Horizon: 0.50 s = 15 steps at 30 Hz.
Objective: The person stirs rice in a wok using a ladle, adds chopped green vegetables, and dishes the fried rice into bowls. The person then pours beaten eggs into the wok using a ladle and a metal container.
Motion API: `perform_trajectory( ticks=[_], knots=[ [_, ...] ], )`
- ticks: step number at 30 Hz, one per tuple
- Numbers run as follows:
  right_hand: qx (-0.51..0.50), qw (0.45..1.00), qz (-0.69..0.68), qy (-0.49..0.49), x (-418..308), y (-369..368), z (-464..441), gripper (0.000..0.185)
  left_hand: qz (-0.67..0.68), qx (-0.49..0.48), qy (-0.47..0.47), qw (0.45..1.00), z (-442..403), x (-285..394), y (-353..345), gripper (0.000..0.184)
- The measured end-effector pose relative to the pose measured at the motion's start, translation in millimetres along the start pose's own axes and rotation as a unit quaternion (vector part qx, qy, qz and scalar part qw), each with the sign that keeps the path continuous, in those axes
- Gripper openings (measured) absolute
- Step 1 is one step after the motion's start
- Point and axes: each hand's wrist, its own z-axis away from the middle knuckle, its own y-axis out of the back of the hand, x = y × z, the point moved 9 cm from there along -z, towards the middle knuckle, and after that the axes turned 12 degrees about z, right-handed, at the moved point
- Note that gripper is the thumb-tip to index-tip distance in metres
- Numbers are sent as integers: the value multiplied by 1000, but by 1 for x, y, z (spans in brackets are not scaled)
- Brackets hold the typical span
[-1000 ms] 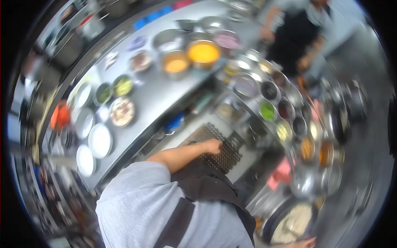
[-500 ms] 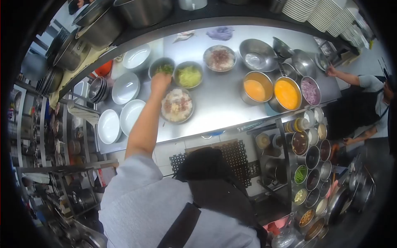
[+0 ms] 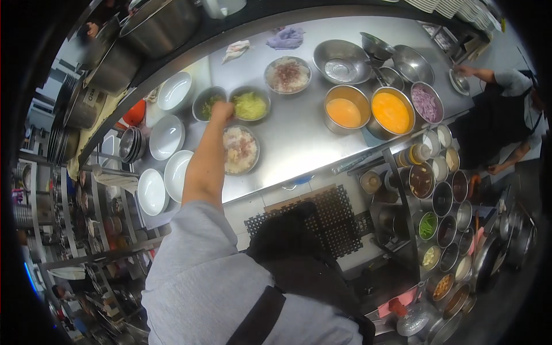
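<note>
My left hand is closed over the neighbouring rims of two metal bowls; what its fingers hold, if anything, is hidden. One bowl contains chopped green herbs, partly covered by the hand. To its right, the other is filled with pale green shreds. Just below, a bowl of white and reddish chopped food sits partly behind my forearm. White oval bowls stand to the left of the arm. My right hand is out of frame.
Farther right are a bowl of white and reddish food, an orange liquid pot, a yellow liquid pot and sliced purple onion. Ingredient containers line the right side. A co-worker's hand holds a metal item.
My left hand has come up out of the herb bowl and shifted right, toward the bowl of pale green shreds. The whole view has turned slightly.
</note>
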Motion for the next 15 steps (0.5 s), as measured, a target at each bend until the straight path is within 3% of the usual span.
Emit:
perform_trajectory(
  ticks=[1, 2, 6, 9, 11, 12, 13, 15],
  knots=[
    [-2, 1000, -1, -5, 3, -1, 3, 36, 50, 0, -19, 999, -12, -5, 2, 21],
    [-10, 1000, -5, -11, 6, -3, 6, 36, 0, -21, -48, 999, -39, -16, 1, 19],
    [-25, 999, -16, -28, 13, -11, 14, 36, 82, 40, -90, 992, 1, 6, 22, 22],
    [-36, 998, -18, -39, 18, -16, 20, 36, 124, -41, -79, 988, 15, 22, 7, 16],
    [-42, 998, -16, -46, 20, -18, 25, 36, -104, -64, -134, 983, -15, 18, -13, 20],
    [-48, 998, -14, -49, 23, -20, 28, 36, -317, -84, -140, 934, -10, 27, -23, 36],
    [-51, 997, -12, -51, 24, -20, 30, 36, -319, -84, -138, 934, 11, 39, -26, 36],
    [-61, 996, -7, -59, 27, -23, 34, 36, -345, 53, -268, 898, 68, 96, -25, 43]
  ],
)
